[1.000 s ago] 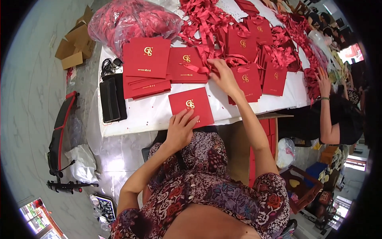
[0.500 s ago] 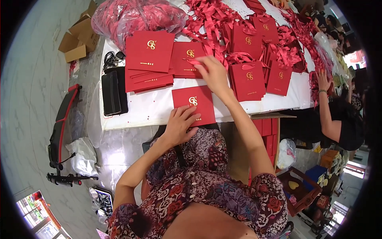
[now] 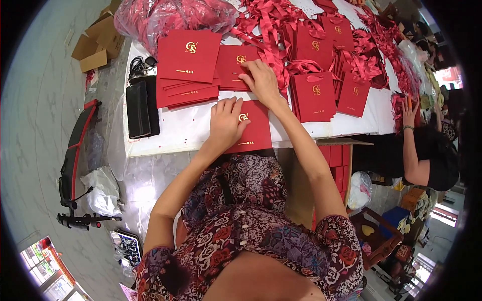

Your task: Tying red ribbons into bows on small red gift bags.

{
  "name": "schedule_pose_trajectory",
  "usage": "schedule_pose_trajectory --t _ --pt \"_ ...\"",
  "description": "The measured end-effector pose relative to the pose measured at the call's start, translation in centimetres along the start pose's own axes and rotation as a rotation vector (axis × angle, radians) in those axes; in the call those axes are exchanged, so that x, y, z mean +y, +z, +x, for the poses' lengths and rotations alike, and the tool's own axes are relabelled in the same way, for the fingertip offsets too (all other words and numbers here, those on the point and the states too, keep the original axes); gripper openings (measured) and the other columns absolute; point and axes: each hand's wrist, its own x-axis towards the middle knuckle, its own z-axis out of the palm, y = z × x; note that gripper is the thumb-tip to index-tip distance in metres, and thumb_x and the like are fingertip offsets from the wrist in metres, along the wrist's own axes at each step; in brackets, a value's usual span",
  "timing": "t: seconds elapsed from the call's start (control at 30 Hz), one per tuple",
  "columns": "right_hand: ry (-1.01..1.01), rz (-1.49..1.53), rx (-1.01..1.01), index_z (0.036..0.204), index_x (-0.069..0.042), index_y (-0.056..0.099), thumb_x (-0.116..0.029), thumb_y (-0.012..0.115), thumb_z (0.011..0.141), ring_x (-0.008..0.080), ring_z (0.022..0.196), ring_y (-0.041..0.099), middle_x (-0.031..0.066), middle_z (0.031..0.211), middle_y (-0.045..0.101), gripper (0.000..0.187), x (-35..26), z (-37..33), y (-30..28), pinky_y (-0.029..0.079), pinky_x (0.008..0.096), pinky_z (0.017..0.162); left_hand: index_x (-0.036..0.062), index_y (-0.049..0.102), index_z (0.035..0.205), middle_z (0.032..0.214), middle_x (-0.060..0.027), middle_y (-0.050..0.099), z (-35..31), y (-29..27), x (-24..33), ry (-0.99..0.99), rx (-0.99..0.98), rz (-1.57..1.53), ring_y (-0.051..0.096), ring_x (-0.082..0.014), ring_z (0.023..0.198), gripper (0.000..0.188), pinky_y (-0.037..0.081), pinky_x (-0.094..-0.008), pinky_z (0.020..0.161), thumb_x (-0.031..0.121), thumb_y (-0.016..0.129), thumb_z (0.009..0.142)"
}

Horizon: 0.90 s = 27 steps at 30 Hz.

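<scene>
From where I stand, looking down through the head view, the person's left hand [image 3: 224, 124] lies flattened over the left part of a flat red gift bag [image 3: 255, 136], fingers together and thumb out to the side, not wrapped around anything. That bag sits at the near edge of the white-covered table [image 3: 175, 125], its gold monogram partly hidden by the thumb.

The right hand [image 3: 261, 80] reaches farther in, fingers bent over the right side of a low pile of red bags [image 3: 228, 65]; whether it pinches anything I can't tell. Just left of that pile stands a higher, uneven stack of red bags [image 3: 186, 55], with a black case [image 3: 139, 110] beside it and a coiled black cable [image 3: 136, 67] behind the case.

Over to the right are red bags with ribbon handles [image 3: 315, 103], and behind them all a tangle of red ribbon [image 3: 268, 25] next to a bulging clear plastic sack [image 3: 170, 17]. Farther right, a co-worker's hand [image 3: 409, 114] rests by more red ribbon.
</scene>
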Motion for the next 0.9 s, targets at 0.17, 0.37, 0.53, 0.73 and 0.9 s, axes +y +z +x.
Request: schedule_pose_trajectory --t 0.17,0.37,0.53,0.73,0.9 --pt "0.051 0.013 -0.067 0.098 -0.005 0.065 -0.018 0.072 0.085 0.0314 0.087 0.061 0.0098 0.089 0.061 0.019 0.2 0.3 0.2 0.048 0.0431 0.075 -0.0018 0.058 0.127 0.119 -0.0152 0.056 0.3 0.4 0.5 -0.059 -0.093 -0.008 0.051 -0.0333 0.110 0.064 0.041 -0.0437 0.091 0.029 0.079 0.075" --pt "-0.043 -0.140 -0.049 0.098 -0.003 0.060 -0.015 0.070 0.088 0.0257 0.080 0.063 0.0089 0.084 0.059 0.018 -0.1 -0.1 -0.7 0.049 0.0394 0.070 0.0024 0.061 0.118 0.107 -0.0123 0.057 0.8 0.2 0.8 -0.062 -0.060 -0.011 0.051 -0.0317 0.101 0.059 0.040 -0.0430 0.086 0.029 0.083 0.069" --pt "0.441 0.951 -0.044 0.101 -0.001 0.055 -0.003 0.058 0.098 0.0062 0.065 0.055 0.0005 0.082 0.057 0.004 -5.4 -2.3 -10.9 0.044 0.0221 0.057 0.0070 0.062 0.108 0.098 -0.0087 0.058 0.8 -0.6 0.3 -0.122 -0.095 0.026 0.052 -0.0297 0.095 0.053 0.038 -0.0412 0.083 0.029 0.085 0.066" --pt "0.498 1.194 -0.263 0.102 0.002 0.066 0.002 0.063 0.093 0.0056 0.066 0.057 0.0043 0.085 0.066 0.010 -7.9 -6.4 -17.5 0.044 0.0190 0.057 0.0109 0.061 0.105 0.094 -0.0079 0.061 1.1 -0.7 -0.2 -0.142 -0.133 -0.069 0.056 -0.0286 0.092 0.048 0.037 -0.0407 0.083 0.028 0.085 0.067" --pt "0.599 0.715 -0.271 0.101 0.000 0.066 -0.004 0.067 0.091 0.0096 0.074 0.063 0.0028 0.083 0.066 0.011 -6.6 -8.4 -10.4 0.048 0.0258 0.063 0.0117 0.061 0.106 0.093 -0.0079 0.066 1.6 -0.8 0.0 -0.189 -0.192 -0.175 0.062 -0.0276 0.092 0.045 0.038 -0.0406 0.084 0.023 0.084 0.069"
